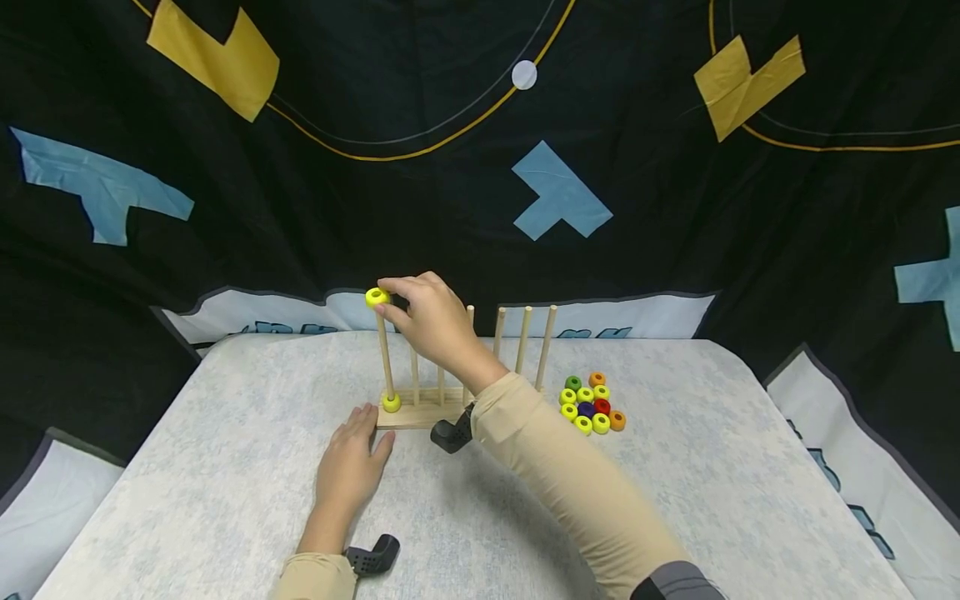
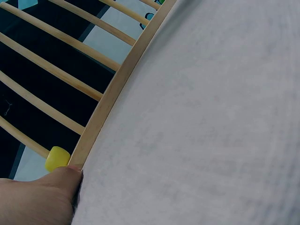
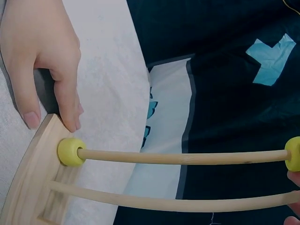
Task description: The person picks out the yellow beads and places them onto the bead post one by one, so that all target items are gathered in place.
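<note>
A wooden rack with a flat base (image 1: 427,414) and a row of upright pegs stands on the table. Around the foot of its leftmost peg (image 3: 187,158) sits a yellow bead (image 3: 71,151). My right hand (image 1: 438,321) pinches another yellow bead (image 1: 377,297) between thumb and fingers at that peg's top; whether the peg tip is inside the hole I cannot tell. At the base's left end, my left hand (image 1: 351,467) holds the corner, thumb on the front side and fingers on the other. The left wrist view shows the thumb (image 2: 51,187) against the base.
Right of the rack lies a cluster of beads: several yellow, plus green (image 1: 573,382), orange (image 1: 597,379), red (image 1: 602,407) and dark blue (image 1: 586,409). A pale cloth covers the table (image 1: 255,467). Behind it hangs a dark curtain (image 1: 420,217) with taped shapes.
</note>
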Demonstrator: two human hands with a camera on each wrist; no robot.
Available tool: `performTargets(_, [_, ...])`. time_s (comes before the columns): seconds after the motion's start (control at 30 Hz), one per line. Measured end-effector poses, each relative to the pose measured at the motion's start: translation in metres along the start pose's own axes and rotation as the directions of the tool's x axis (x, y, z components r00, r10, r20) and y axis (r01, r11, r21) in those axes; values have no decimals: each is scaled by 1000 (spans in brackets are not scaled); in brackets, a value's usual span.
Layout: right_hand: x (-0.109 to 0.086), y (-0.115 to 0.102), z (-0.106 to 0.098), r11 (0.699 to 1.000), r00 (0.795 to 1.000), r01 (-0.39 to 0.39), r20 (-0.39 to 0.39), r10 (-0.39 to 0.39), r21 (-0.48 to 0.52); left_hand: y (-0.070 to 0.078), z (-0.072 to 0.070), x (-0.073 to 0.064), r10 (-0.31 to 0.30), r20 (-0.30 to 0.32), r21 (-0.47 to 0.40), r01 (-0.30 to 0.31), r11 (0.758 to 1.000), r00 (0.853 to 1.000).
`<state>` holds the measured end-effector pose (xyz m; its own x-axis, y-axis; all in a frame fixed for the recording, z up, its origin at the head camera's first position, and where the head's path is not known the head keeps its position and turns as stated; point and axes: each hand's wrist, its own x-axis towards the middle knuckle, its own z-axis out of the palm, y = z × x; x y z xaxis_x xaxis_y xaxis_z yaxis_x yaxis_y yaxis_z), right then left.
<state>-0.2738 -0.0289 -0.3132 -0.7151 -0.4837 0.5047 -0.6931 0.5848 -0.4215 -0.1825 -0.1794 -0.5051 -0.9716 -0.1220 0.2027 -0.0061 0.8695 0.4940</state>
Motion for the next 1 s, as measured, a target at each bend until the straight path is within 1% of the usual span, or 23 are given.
performTargets(0.13, [-1,1,1,1000,1000,-5,16,5,-11,0,1,0,-3,2,4,3,1000,1000])
performTargets(0.23, [-3,1,0,1000,1000,-6,17,5,24,0,1,0,-7,4,4,7,1000,1000])
performTargets(0.37, [-6,3,-1,996,1000,10,-12,-9,88,0,1,0,-3,5,1,3,1000,1000])
performTargets(0.53, [-13,5,-4,993,996,61,-71,-54,103,0,1,0,-9,10,2,9,1000,1000])
performTargets(0.7, [-26,8,-7,985,988,111,-121,-95,131,-1,1,0,-17,15,2,17,1000,1000])
performTargets(1.0, [-56,15,-8,973,983,139,-143,-114,183,0,1,0,-27,20,2,27,1000,999])
